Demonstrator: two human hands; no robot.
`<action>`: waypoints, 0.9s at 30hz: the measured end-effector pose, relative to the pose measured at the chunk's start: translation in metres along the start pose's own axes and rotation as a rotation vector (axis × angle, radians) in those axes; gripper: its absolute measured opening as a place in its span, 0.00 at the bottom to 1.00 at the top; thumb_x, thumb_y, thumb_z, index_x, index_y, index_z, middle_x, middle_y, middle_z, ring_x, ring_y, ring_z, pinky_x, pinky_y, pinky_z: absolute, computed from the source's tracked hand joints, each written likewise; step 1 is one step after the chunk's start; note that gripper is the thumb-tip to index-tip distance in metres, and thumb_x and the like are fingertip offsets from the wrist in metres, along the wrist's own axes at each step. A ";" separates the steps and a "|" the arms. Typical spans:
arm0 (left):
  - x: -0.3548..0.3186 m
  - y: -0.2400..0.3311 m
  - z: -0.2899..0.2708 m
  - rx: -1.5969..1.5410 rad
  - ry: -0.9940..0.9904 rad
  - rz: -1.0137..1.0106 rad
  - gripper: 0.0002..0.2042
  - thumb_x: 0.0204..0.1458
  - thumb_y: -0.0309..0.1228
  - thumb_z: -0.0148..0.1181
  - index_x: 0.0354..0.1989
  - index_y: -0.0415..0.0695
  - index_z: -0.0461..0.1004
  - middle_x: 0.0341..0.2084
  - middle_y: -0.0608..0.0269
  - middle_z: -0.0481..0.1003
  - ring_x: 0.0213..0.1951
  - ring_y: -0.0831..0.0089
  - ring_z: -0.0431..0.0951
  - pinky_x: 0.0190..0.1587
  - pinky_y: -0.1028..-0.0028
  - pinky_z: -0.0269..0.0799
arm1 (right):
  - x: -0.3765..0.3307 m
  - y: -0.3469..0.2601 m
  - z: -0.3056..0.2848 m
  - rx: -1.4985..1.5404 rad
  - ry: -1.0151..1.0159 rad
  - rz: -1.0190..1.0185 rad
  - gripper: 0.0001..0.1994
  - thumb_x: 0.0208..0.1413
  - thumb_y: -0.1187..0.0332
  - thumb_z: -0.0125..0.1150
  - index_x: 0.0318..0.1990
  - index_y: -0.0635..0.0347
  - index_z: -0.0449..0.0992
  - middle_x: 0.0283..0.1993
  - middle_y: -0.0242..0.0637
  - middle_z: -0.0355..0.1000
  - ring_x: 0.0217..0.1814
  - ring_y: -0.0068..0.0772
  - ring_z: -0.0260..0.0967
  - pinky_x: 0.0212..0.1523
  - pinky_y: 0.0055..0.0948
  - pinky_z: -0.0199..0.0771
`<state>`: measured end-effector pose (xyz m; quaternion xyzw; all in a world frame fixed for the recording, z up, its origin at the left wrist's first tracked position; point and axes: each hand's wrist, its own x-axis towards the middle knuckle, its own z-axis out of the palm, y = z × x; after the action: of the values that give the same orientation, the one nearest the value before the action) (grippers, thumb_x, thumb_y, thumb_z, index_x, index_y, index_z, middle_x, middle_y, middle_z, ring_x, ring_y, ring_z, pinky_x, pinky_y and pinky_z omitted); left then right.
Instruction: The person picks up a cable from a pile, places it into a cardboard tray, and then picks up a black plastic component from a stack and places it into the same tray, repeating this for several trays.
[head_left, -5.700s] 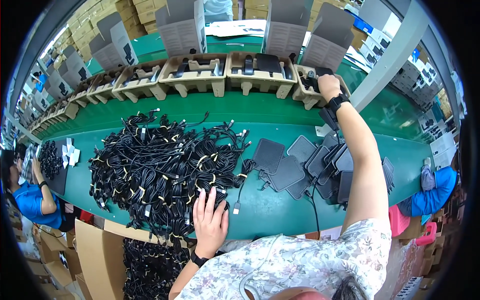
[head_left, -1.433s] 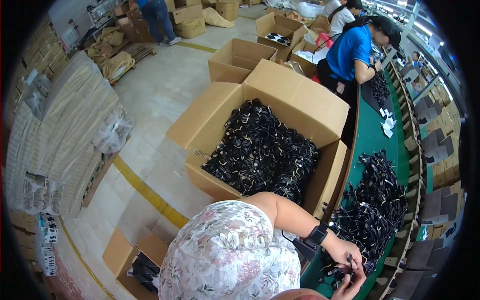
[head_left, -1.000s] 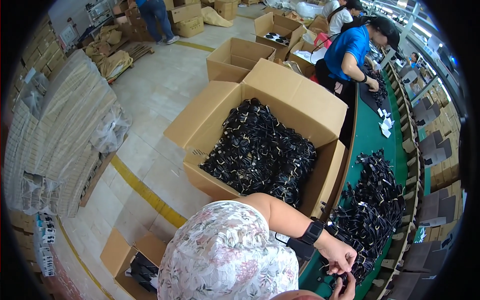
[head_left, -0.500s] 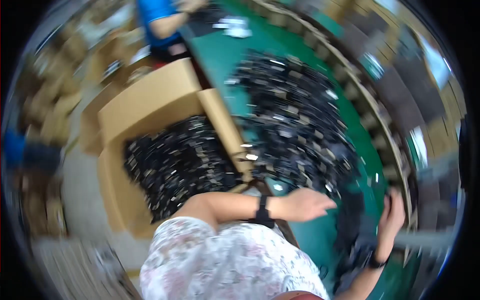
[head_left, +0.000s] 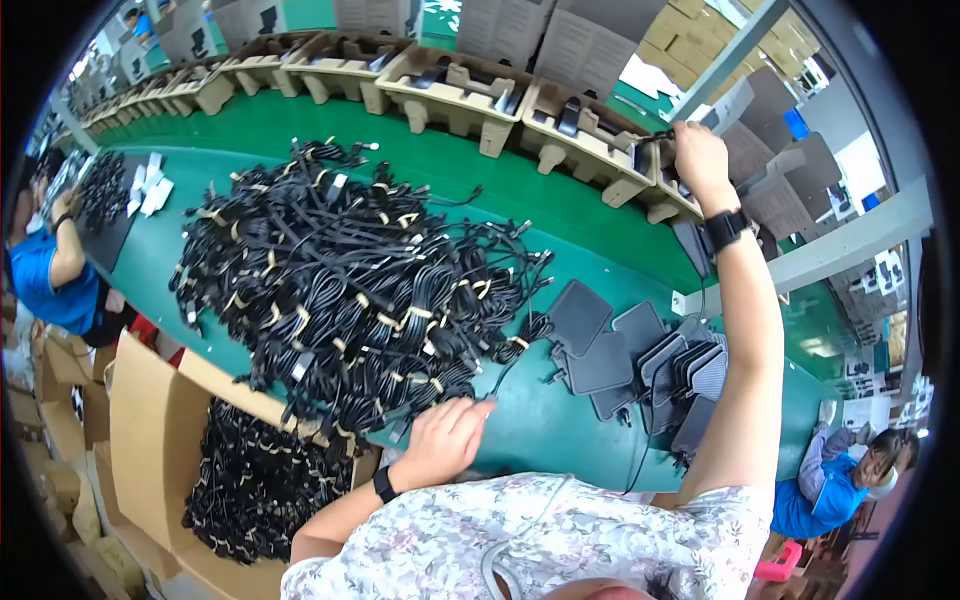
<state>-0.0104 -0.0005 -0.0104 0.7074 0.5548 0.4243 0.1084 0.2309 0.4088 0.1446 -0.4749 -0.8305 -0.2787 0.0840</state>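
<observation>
My right hand (head_left: 702, 160) reaches to the far row of moulded pulp trays (head_left: 600, 160). Its fingers close on a dark piece of cable (head_left: 657, 137) that sticks out over a tray's edge; the rest is hidden by the hand. My left hand (head_left: 447, 440) is curled at the near side of a big heap of tied black cables (head_left: 350, 280). A thin cable runs close to its fingertips, and whether they grip it is unclear. Between my arms, flat dark grey pads (head_left: 600, 360) with thin cords lie in a loose pile on the green table (head_left: 530, 425).
An open cardboard box (head_left: 150, 440) full of tied black cables stands at the near left. A grey metal post (head_left: 820, 245) slants beside my right arm. People in blue sit at the left (head_left: 55, 270) and right (head_left: 830, 490). Printed grey cartons (head_left: 590, 45) stand behind the trays.
The view has swung from the cable box toward the trays and is sharper. My right hand now reaches to the far trays; my left hand, outstretched before, is curled beside the cable heap.
</observation>
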 end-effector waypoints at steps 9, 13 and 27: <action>-0.002 -0.013 -0.005 0.014 -0.067 -0.022 0.14 0.40 0.21 0.59 0.40 0.41 0.76 0.22 0.63 0.69 0.21 0.69 0.72 0.23 0.74 0.68 | 0.028 0.028 0.036 -0.237 -0.336 0.003 0.08 0.50 0.72 0.51 0.30 0.63 0.78 0.34 0.49 0.75 0.37 0.50 0.75 0.36 0.43 0.76; 0.001 -0.016 -0.003 0.018 -0.039 0.011 0.16 0.37 0.20 0.59 0.39 0.41 0.76 0.21 0.65 0.67 0.20 0.71 0.70 0.21 0.75 0.66 | 0.030 0.022 0.066 -0.170 -0.436 0.041 0.11 0.52 0.70 0.50 0.33 0.63 0.79 0.36 0.50 0.76 0.40 0.50 0.75 0.39 0.42 0.76; 0.002 -0.013 -0.003 0.004 -0.064 0.020 0.19 0.32 0.20 0.59 0.39 0.39 0.75 0.21 0.65 0.66 0.19 0.71 0.69 0.21 0.75 0.64 | 0.018 0.045 0.152 0.438 -0.181 0.700 0.18 0.58 0.61 0.46 0.42 0.66 0.76 0.47 0.58 0.72 0.53 0.59 0.68 0.52 0.45 0.68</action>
<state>-0.0220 0.0055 -0.0155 0.7262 0.5450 0.4015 0.1204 0.2783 0.5228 0.0426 -0.7218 -0.6628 -0.0074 0.1991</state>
